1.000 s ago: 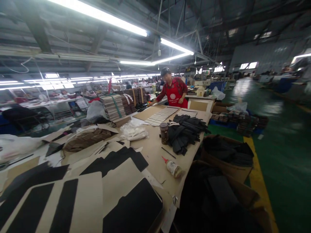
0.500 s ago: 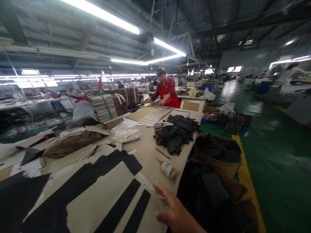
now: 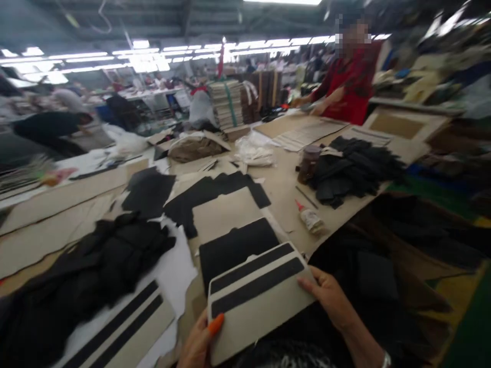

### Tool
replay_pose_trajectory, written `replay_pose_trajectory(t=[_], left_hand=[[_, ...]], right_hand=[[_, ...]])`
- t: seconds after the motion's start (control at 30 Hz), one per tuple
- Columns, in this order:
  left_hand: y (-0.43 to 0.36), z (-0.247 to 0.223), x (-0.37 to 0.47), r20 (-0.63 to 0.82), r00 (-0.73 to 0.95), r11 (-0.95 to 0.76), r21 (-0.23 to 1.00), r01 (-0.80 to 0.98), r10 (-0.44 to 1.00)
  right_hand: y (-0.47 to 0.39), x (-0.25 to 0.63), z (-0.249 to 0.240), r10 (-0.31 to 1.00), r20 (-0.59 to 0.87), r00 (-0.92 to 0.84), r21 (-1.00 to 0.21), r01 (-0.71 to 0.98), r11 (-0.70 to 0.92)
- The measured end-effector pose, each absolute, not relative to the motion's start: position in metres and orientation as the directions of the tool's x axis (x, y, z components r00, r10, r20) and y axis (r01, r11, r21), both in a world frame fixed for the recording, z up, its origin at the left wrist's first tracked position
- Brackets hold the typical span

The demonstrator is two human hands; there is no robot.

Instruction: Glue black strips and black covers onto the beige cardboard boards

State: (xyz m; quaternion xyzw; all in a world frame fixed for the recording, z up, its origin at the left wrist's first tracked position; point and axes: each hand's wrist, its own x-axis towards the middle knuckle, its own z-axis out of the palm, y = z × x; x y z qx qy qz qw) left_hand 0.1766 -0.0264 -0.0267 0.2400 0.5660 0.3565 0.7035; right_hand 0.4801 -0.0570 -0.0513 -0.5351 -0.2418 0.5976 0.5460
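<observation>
A beige panel with two black strips (image 3: 264, 301) is held up at the near edge of the table, slightly tilted. My left hand (image 3: 201, 335), with an orange cover on one finger, grips its lower left corner. At the right edge, my right hand (image 3: 328, 291) pinches the same panel. Just behind it lie a black piece (image 3: 238, 248) and a plain beige panel (image 3: 226, 212). Another striped panel (image 3: 126, 327) rests at the lower left on white sheeting.
A glue bottle with a red tip (image 3: 310, 219), a brown jar (image 3: 309, 163) and a heap of black strips (image 3: 356, 166) stand to the right. Dark fabric (image 3: 88, 271) is piled at left. Across the table a person in a red apron (image 3: 349, 92) works.
The view has swung left and down. My right hand, earlier apart from the pieces, now holds the striped panel, and my left hand has come into view holding it too.
</observation>
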Motion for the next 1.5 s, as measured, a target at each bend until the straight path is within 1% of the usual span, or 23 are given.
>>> replay_pose_trajectory(t=[0.03,0.1,0.17,0.23,0.3,0.37,0.43,0.5,0.6,0.67,0.83,1.0,1.1,1.17,1.3,1.33,1.4,1.43,1.47,1.5], left_hand=[[-0.035,-0.027,0.173,-0.622,0.128,0.631,0.733,-0.255,0.773],[-0.041,-0.025,0.17,-0.581,0.114,0.586,0.757,-0.29,0.806],[-0.033,-0.021,0.169,-0.522,0.082,0.522,0.804,-0.285,0.849],[-0.015,-0.018,0.168,-0.451,0.029,0.443,0.86,-0.251,0.892],[0.008,-0.016,0.166,-0.376,-0.037,0.362,0.91,-0.203,0.926],[0.032,-0.02,0.162,-0.317,-0.09,0.302,0.942,-0.148,0.944],[0.051,-0.027,0.159,-0.273,-0.116,0.264,0.96,-0.089,0.955],[0.063,-0.037,0.156,-0.238,-0.123,0.237,0.971,-0.022,0.963],[0.068,-0.049,0.153,-0.198,-0.118,0.207,0.976,0.064,0.973],[0.068,-0.054,0.153,-0.188,-0.113,0.198,0.976,0.09,0.976],[0.068,-0.06,0.154,-0.171,-0.131,0.187,0.975,0.123,0.976],[0.069,-0.072,0.149,-0.144,-0.181,0.183,0.958,0.223,0.973],[0.069,-0.075,0.146,-0.107,-0.208,0.164,0.946,0.281,0.972],[0.067,-0.071,0.146,-0.059,-0.235,0.135,0.938,0.32,0.97],[0.044,-0.061,0.145,0.085,-0.313,0.048,0.918,0.394,0.946],[0.034,-0.061,0.145,0.112,-0.322,0.03,0.914,0.405,0.94],[0.01,-0.065,0.144,0.142,-0.326,0.008,0.908,0.419,0.935],[-0.003,-0.069,0.142,0.151,-0.324,0.001,0.905,0.424,0.934],[-0.017,-0.073,0.14,0.159,-0.323,-0.005,0.903,0.43,0.933],[-0.031,-0.077,0.136,0.165,-0.331,-0.004,0.899,0.437,0.929]], right_hand=[[-0.061,0.483,-0.054,0.895,-0.408,0.18,-0.878,-0.345,-0.331],[-0.062,0.489,-0.058,0.881,-0.435,0.186,-0.889,-0.248,-0.386],[-0.056,0.493,-0.06,0.883,-0.41,0.229,-0.911,-0.156,-0.383],[-0.041,0.493,-0.057,0.9,-0.321,0.296,-0.944,-0.022,-0.329],[-0.019,0.49,-0.053,0.925,-0.173,0.339,-0.96,0.151,-0.235],[0.006,0.485,-0.053,0.935,-0.034,0.354,-0.936,0.316,-0.154],[0.028,0.481,-0.058,0.928,0.049,0.368,-0.885,0.446,-0.13],[0.044,0.478,-0.067,0.924,0.079,0.374,-0.826,0.544,-0.149],[0.052,0.476,-0.081,0.931,0.082,0.357,-0.757,0.63,-0.175],[0.052,0.477,-0.086,0.935,0.081,0.345,-0.736,0.654,-0.177],[0.053,0.481,-0.091,0.918,0.148,0.368,-0.747,0.65,-0.14],[0.058,0.48,-0.097,0.921,0.107,0.375,-0.731,0.657,-0.183],[0.058,0.48,-0.098,0.918,0.111,0.38,-0.74,0.648,-0.179],[0.055,0.481,-0.094,0.916,0.169,0.363,-0.722,0.678,-0.135],[0.038,0.48,-0.077,0.857,0.408,0.315,-0.609,0.793,-0.001],[0.033,0.476,-0.072,0.839,0.434,0.328,-0.622,0.783,0.016],[0.02,0.457,-0.06,0.849,0.419,0.321,-0.679,0.732,0.058],[0.013,0.442,-0.055,0.876,0.392,0.282,-0.72,0.687,0.1],[0.005,0.422,-0.05,0.913,0.352,0.206,-0.766,0.625,0.154],[-0.002,0.4,-0.046,0.952,0.294,0.083,-0.821,0.532,0.207]])
